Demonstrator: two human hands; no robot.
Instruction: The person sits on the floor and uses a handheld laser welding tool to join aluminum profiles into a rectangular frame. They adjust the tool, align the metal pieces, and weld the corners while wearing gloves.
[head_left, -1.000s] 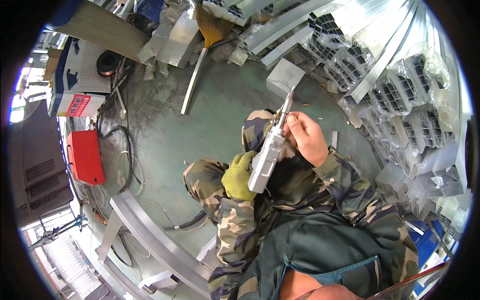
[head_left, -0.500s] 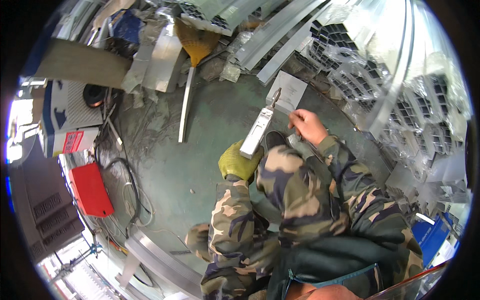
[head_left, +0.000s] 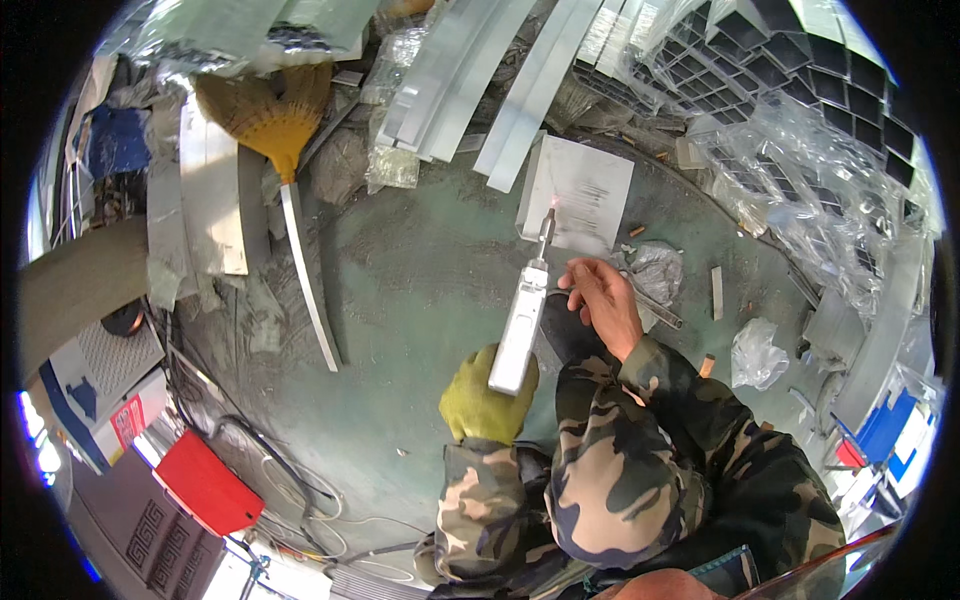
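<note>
My left hand [head_left: 485, 398], in a yellow-green glove, is closed around the lower end of a white handheld welding gun [head_left: 520, 335]. The gun's narrow metal nozzle points away from me, its tip over a light grey plate [head_left: 590, 190] with a bent side edge on the floor. A small reddish spot and rows of dark streaks show on the plate. Bare and apart from the gun, my right hand [head_left: 605, 303] hovers just right of the nozzle, fingers loosely bent and separated, nothing visible in them. My knee, in camouflage cloth, rises between my forearms.
A yellow broom [head_left: 280, 130] lies at the far left. Long metal profiles [head_left: 455, 75] and wrapped stacks of square tubes [head_left: 790, 60] fill the far side and right. Crumpled plastic [head_left: 760, 353] lies to the right. Cables [head_left: 290, 470] run beside a red box [head_left: 207, 483] at left.
My view has shifted, so the plate and broom appear larger and nearer. The gun's nozzle remains over the plate, and a reddish spot now shows there. My right hand's fingers have loosened.
</note>
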